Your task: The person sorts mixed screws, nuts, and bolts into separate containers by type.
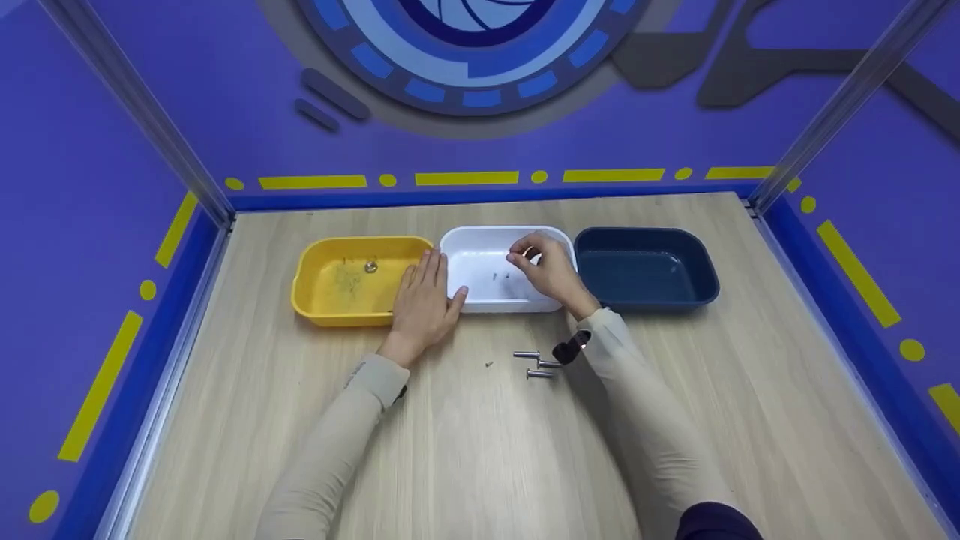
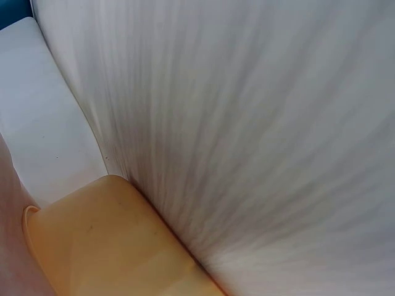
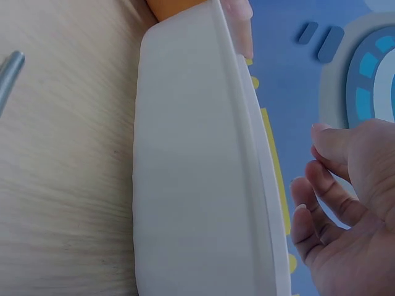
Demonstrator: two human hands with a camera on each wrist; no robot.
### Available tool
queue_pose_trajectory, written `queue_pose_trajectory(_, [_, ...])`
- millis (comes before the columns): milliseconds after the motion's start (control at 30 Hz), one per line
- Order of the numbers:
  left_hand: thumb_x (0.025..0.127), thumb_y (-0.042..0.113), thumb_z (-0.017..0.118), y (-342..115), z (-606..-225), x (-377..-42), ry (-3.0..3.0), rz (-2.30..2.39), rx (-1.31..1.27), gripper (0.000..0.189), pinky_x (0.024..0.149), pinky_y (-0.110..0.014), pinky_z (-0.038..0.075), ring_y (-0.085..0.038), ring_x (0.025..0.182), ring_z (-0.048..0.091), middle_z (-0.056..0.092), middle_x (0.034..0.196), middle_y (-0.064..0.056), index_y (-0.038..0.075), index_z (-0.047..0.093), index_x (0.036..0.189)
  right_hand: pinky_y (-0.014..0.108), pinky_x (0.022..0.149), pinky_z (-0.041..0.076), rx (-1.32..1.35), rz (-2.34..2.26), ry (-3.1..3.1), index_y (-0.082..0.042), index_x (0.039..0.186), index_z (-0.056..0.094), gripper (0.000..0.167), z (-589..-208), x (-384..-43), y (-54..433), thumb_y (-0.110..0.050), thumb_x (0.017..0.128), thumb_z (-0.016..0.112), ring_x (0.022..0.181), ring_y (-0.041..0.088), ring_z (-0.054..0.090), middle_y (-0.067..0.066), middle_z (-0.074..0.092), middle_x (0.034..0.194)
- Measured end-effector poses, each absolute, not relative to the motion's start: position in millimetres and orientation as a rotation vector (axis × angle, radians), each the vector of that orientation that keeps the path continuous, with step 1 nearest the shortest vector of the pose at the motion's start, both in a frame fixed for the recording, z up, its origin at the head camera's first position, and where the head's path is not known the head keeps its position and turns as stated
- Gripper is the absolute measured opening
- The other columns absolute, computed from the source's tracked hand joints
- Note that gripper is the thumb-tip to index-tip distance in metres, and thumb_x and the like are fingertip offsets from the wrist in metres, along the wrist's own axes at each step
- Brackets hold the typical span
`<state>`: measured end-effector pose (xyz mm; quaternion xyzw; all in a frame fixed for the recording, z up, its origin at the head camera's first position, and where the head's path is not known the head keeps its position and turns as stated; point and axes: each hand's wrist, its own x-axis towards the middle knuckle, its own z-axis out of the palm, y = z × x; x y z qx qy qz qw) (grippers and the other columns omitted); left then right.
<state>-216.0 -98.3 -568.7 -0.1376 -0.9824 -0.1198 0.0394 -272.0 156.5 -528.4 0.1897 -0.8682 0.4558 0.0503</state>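
Observation:
My left hand [image 1: 426, 304] lies with straight fingers over the adjoining rims of the yellow tray [image 1: 345, 320] and the white tray [image 1: 495, 306]. Above the white tray hovers my right hand [image 1: 551, 270], its thumb and index fingertips meeting. Whether something tiny sits between those tips cannot be made out; the right wrist view of this hand [image 3: 352, 197] shows nothing there either. Inside the white tray are small dark pieces like screws [image 1: 495, 276]. A shiny metal nut [image 1: 370, 266] lies in the yellow tray, among thin dark bits.
Three silver bolts [image 1: 534, 373] lie on the wooden table [image 1: 465, 450] by my right wrist. Left of them is one tiny screw-like piece [image 1: 488, 364]. A dark blue tray [image 1: 645, 303] stands right of the white one. Purple walls [image 1: 225, 90] enclose the back and sides.

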Motion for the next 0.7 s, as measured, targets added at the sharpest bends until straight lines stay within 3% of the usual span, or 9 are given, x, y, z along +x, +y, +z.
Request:
queue_pose_trajectory(300, [0.113, 0.057, 0.024, -98, -568, -217, -3.013, -0.347, -0.426, 0.082, 0.136, -0.052, 0.017, -0.034, 0.167, 0.014, 0.017, 0.178, -0.021, -0.003, 0.019, 0.169, 0.024, 0.072, 0.049, 0.646, 1.312, -2.649, -0.003, 0.108, 0.077, 0.015, -522, -257, 155, -0.016, 0.102, 0.075, 0.093, 0.023, 0.068, 0.012, 0.073, 0.104])
queue_pose_trajectory(700, [0.113, 0.058, 0.025, -97, -570, -218, -3.005, -0.347, -0.428, 0.082, 0.136, -0.052, 0.017, -0.034, 0.167, 0.014, 0.015, 0.178, -0.02, -0.002, 0.019, 0.169, 0.025, 0.071, 0.049, 0.752, 1.356, -2.598, -0.005, 0.106, 0.077, 0.014, -521, -230, 151, -0.018, 0.101, 0.076, 0.089, 0.019, 0.066, 0.008, 0.073, 0.099])
